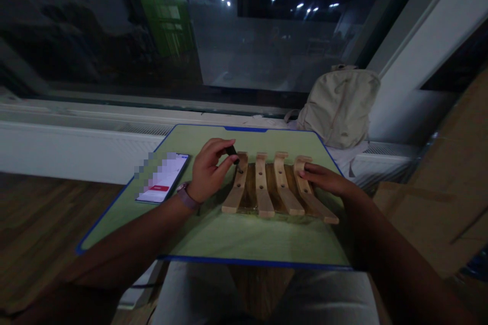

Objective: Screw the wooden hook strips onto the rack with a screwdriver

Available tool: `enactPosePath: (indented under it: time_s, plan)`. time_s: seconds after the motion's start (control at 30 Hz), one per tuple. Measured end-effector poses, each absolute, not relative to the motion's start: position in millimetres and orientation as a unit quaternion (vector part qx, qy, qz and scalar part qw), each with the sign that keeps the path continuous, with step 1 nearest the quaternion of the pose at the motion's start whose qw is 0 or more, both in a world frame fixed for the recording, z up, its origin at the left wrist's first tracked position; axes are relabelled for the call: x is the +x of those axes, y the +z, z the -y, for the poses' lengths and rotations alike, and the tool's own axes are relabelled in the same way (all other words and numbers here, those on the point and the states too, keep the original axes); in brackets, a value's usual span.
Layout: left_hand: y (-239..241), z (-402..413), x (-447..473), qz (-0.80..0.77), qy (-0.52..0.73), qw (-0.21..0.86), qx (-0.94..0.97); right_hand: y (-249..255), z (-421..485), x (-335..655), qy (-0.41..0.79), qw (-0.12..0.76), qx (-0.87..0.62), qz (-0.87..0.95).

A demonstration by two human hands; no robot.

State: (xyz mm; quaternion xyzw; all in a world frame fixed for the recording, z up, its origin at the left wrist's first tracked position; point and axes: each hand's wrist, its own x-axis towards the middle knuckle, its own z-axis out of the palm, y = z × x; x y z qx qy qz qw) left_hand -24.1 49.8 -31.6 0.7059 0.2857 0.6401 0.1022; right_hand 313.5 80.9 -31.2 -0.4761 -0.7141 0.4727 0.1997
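A wooden hook rack (270, 183) lies on the small table, with several pale curved wooden hooks set across a brown glossy board. Each hook has dark round holes. My left hand (211, 170) pinches a short black-handled screwdriver (232, 154) between thumb and fingers. Its metal tip points down at the upper part of the leftmost hook (239, 183); whether it sits in the hole is too small to tell. At the other end, my right hand (324, 179) grips the upper part of the rightmost hook (307, 190), thumb on top and fingers partly hidden.
The light green table (213, 238) has a blue rim. A phone (163, 177) with a lit screen lies left of my left hand. A beige backpack (340, 106) stands on the window sill behind. Cardboard (423, 218) is at the right, and my legs are under the table.
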Motion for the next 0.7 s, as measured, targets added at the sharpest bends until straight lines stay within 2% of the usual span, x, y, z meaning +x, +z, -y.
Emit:
enactPosePath:
  time_s: [0.23,0.5,0.7]
  plan:
    - [-30,-41,-17,-0.279,0.619,0.196,0.708,-30,-81,313,0.459,0.204,-0.478,0.721]
    - [-30,-48,-24,-0.295,0.623,0.058,0.722,-15,-74,307,0.429,0.174,-0.502,0.730]
    - [-35,-44,-19,-0.298,0.614,0.152,0.715,-17,-76,308,0.413,0.171,-0.514,0.732]
